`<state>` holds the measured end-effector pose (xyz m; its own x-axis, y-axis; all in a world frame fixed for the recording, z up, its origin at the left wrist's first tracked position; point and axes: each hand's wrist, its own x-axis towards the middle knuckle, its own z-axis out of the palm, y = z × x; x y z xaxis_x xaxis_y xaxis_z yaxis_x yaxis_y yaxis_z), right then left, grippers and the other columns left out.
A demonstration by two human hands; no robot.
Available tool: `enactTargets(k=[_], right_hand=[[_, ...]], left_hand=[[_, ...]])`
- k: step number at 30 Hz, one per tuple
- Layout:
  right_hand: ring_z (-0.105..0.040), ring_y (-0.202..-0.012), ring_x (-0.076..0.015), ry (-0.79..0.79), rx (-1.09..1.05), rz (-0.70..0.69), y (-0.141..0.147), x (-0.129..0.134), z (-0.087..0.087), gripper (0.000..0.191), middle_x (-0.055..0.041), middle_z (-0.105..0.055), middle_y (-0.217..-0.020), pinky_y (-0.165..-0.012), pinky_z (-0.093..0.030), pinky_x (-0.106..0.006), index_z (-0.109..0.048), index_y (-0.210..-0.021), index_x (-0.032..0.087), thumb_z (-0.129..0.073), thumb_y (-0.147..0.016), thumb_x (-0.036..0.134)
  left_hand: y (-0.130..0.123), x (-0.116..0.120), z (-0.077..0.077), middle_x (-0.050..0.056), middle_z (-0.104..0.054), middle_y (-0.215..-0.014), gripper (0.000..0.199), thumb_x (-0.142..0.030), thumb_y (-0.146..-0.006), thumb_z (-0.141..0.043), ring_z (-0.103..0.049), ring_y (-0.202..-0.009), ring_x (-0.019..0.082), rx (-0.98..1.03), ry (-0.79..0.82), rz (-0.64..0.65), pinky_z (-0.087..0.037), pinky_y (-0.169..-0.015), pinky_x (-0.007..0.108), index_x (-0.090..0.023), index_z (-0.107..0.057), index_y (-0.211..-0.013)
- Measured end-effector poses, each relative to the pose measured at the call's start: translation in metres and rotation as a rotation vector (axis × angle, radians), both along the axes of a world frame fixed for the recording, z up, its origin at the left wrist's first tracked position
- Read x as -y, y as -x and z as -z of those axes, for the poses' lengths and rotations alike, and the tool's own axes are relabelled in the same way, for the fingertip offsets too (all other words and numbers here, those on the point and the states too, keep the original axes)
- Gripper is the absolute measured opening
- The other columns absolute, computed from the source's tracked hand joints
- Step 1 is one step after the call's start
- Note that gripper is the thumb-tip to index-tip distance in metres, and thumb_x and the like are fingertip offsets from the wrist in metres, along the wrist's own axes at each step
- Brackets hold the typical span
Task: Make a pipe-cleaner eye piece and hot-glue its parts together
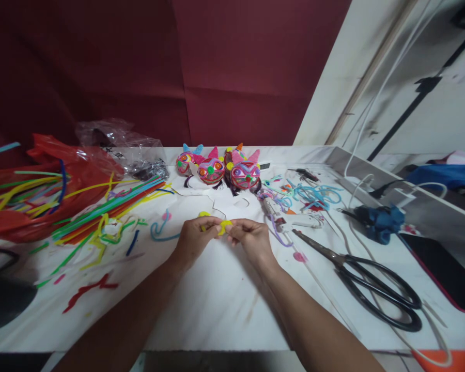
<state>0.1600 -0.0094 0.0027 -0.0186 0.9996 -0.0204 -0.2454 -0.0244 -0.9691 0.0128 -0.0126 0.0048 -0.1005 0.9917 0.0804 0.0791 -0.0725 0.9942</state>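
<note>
Two bare hands meet above the middle of a pale, marbled table (217, 320). The left hand (194, 238) and the right hand (252, 242) pinch a small, bright yellow piece (225, 226) between thumbs and fingertips, one from each side. More yellow shows just beyond the left fingers; whether it is part of the same piece is unclear.

On the far side sit four round, brightly patterned figures with pointed ears, including one with pink ears and orange eyes (211, 171). To the left, colorful fuzzy stems (114, 209) lie beside a red plastic bag (36, 219). To the right are a white glue gun (294, 219), a tangle of blue strands (318, 195), large black-handled scissors (344, 261) lying open, and a dark phone (444, 268).

The step in hand looks like shaping or joining the yellow piece by finger. Any further adjustment probably calls for a light, steady pinch, one hand bracing while the other bends or presses, without crushing it.
</note>
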Motion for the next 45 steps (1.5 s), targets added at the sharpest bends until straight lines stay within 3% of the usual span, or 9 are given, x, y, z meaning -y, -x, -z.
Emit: enactTargets(k=[5,13,18,21,23,32,39,42,45], right_hand=[[-0.054,-0.043,-0.0130,0.008,-0.026,0.021,0.001,-0.001,0.002,0.018,-0.0001,-0.066,-0.051,-0.045,-0.048,-0.028,-0.074,-0.067,0.015,-0.080,-0.058,0.029],[-0.061,-0.050,-0.0156,0.012,-0.023,-0.051,0.001,-0.004,0.011,0.022,-0.0028,-0.068,-0.056,-0.049,-0.050,-0.028,-0.074,-0.069,0.015,-0.081,-0.058,0.033],[-0.060,-0.058,-0.0149,-0.392,0.449,-0.028,-0.009,-0.009,0.016,0.016,-0.0029,-0.071,-0.069,-0.057,-0.049,-0.027,-0.078,-0.087,0.020,-0.072,-0.073,0.026],[-0.062,-0.064,-0.0153,-0.643,0.710,-0.049,-0.015,-0.009,0.014,0.012,-0.0049,-0.071,-0.075,-0.064,-0.047,-0.026,-0.077,-0.081,0.021,-0.066,-0.083,0.019],[-0.061,-0.063,-0.0148,-0.690,0.785,-0.087,-0.017,-0.008,0.011,0.017,-0.0042,-0.069,-0.071,-0.063,-0.045,-0.025,-0.076,-0.077,0.020,-0.063,-0.086,0.015],[-0.058,-0.058,-0.0129,-0.625,0.811,-0.077,-0.018,-0.005,0.005,0.020,-0.0003,-0.066,-0.065,-0.059,-0.040,-0.023,-0.073,-0.069,0.021,-0.063,-0.081,0.008],[-0.054,-0.055,-0.0138,-0.469,0.620,-0.076,-0.017,-0.008,0.008,0.016,0.0003,-0.064,-0.058,-0.055,-0.039,-0.025,-0.073,-0.064,0.021,-0.064,-0.079,0.021],[-0.050,-0.050,-0.0139,-0.329,0.484,-0.059,-0.016,-0.009,0.011,0.014,0.0008,-0.061,-0.054,-0.051,-0.037,-0.026,-0.075,-0.070,0.020,-0.067,-0.075,0.030],[-0.049,-0.048,-0.0133,-0.235,0.388,-0.042,-0.015,-0.009,0.012,0.018,0.0008,-0.061,-0.053,-0.049,-0.037,-0.026,-0.077,-0.073,0.018,-0.070,-0.071,0.034]], left_hand=[[-0.002,0.002,0.000,0.002,-0.074,-0.068,0.019,-0.029,-0.066,-0.071,-0.071,-0.060,0.018,-0.058,-0.007,-0.011,-0.060,-0.062,0.028,-0.016,-0.076,-0.079],[0.005,0.002,0.002,0.000,-0.071,-0.064,0.013,-0.024,-0.076,-0.060,-0.066,-0.063,0.016,-0.460,-0.243,0.000,-0.050,-0.059,0.023,-0.019,-0.072,-0.074],[0.011,0.000,0.005,0.002,-0.073,-0.075,0.015,-0.014,-0.079,-0.057,-0.066,-0.071,0.016,-0.716,-0.457,0.060,-0.049,-0.066,0.023,-0.020,-0.070,-0.073],[0.014,0.000,0.006,0.002,-0.072,-0.077,0.017,-0.012,-0.082,-0.057,-0.067,-0.072,0.016,-0.796,-0.507,0.111,-0.049,-0.067,0.024,-0.019,-0.071,-0.076],[0.017,-0.001,0.006,0.003,-0.072,-0.080,0.017,-0.013,-0.086,-0.057,-0.067,-0.075,0.016,-0.812,-0.532,0.143,-0.050,-0.069,0.024,-0.019,-0.073,-0.080],[0.023,-0.005,0.008,0.009,-0.066,-0.105,0.020,-0.014,-0.092,-0.056,-0.058,-0.102,0.024,-1.116,-0.838,0.071,-0.049,-0.085,0.036,-0.021,-0.075,-0.087],[0.022,0.000,-0.006,0.004,-0.071,-0.084,0.024,-0.013,-0.097,-0.052,-0.060,-0.100,0.023,-1.321,-0.975,0.038,-0.040,-0.089,0.039,-0.022,-0.071,-0.083],[0.022,0.001,-0.007,0.002,-0.069,-0.073,0.028,-0.012,-0.097,-0.049,-0.063,-0.096,0.022,-1.284,-0.953,-0.024,-0.037,-0.091,0.040,-0.022,-0.070,-0.083],[0.018,0.001,-0.005,0.003,-0.072,-0.077,0.024,-0.017,-0.094,-0.052,-0.066,-0.087,0.022,-1.116,-0.781,-0.054,-0.038,-0.087,0.039,-0.022,-0.070,-0.080]])
